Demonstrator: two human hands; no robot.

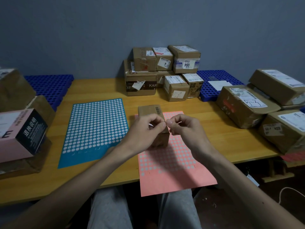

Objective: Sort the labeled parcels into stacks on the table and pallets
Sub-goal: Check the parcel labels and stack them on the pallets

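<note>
A small brown cardboard parcel (151,110) with a barcode on top lies on the pink sticker sheet (171,162) at the middle of the wooden table (102,90). My left hand (145,129) and my right hand (183,128) hover over the parcel's near end, fingertips pinched together and meeting above it. Whatever sits between the fingertips is too small to make out. A blue sticker sheet (95,128) lies to the left of the parcel.
A stack of labeled parcels (163,71) stands at the table's back. More parcels (244,104) pile up on the right, and a pink box (21,134) tops boxes on the left. Blue pallets (49,85) (212,80) flank the table. The pink sheet overhangs the front edge.
</note>
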